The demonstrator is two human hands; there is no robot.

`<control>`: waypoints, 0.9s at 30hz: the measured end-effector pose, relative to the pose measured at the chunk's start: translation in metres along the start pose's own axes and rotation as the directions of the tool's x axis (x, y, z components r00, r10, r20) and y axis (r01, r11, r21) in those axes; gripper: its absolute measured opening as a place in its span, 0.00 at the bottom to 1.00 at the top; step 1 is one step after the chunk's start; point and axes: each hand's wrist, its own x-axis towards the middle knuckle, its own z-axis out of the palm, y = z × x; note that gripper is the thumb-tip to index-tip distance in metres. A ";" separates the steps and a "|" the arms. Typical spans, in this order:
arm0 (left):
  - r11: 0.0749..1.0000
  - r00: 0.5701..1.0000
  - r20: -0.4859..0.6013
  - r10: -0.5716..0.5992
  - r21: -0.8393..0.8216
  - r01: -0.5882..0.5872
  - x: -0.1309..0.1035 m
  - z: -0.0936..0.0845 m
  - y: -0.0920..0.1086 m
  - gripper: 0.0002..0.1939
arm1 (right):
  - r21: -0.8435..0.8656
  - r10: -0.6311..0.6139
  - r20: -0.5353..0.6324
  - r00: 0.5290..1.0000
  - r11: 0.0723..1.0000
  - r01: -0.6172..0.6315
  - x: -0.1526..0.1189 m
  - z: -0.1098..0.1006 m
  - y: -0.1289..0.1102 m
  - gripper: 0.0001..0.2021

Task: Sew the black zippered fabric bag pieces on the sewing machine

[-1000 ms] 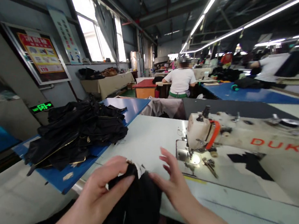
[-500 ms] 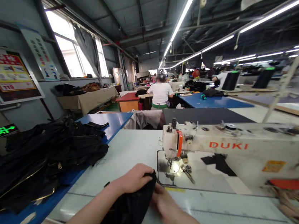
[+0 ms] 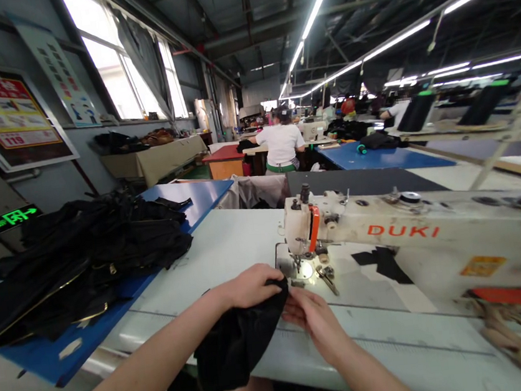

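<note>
A black cloth (image 3: 243, 338) hangs over the front edge of the pale sewing table (image 3: 227, 237). My left hand (image 3: 254, 285) is closed on its upper end, just left of the needle area of the white sewing machine (image 3: 362, 228). My right hand (image 3: 314, 315) is at the cloth's right edge, thumb and forefinger pinched at its upper corner, the other fingers loosely curled. Small black scraps (image 3: 384, 264) lie on the machine bed under the arm.
A pile of black garments with gold zips (image 3: 89, 259) lies on a blue table (image 3: 213, 194) at the left. Thread cones (image 3: 415, 114) stand behind the machine. A person in a white top (image 3: 282, 146) sits further ahead, facing away.
Both hands and the cloth have moved slightly up and right in the view, nearer the needle area. The right hand's fingers show more clearly. The whole view has shifted a little.
</note>
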 end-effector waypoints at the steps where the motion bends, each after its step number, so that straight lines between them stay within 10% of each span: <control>1: 1.000 1.000 0.004 0.007 0.008 -0.007 0.000 0.000 0.000 0.07 | 0.015 0.014 -0.002 1.000 1.000 -0.013 0.000 0.000 -0.001 0.19; 13: 0.998 1.000 -0.004 -0.002 0.064 0.002 0.011 0.010 0.002 0.07 | 0.143 -0.039 -0.100 0.994 0.988 0.053 -0.002 0.005 0.005 0.16; 21: 0.878 0.989 -0.026 -0.143 0.458 0.139 0.027 -0.017 0.016 0.07 | 0.271 -0.063 -0.201 0.978 0.955 0.117 0.015 0.025 0.008 0.18; 27: 0.798 0.995 -0.089 -0.034 0.597 0.081 0.035 -0.014 0.009 0.08 | 0.271 -0.123 -0.215 0.969 0.946 0.180 0.036 0.029 0.009 0.17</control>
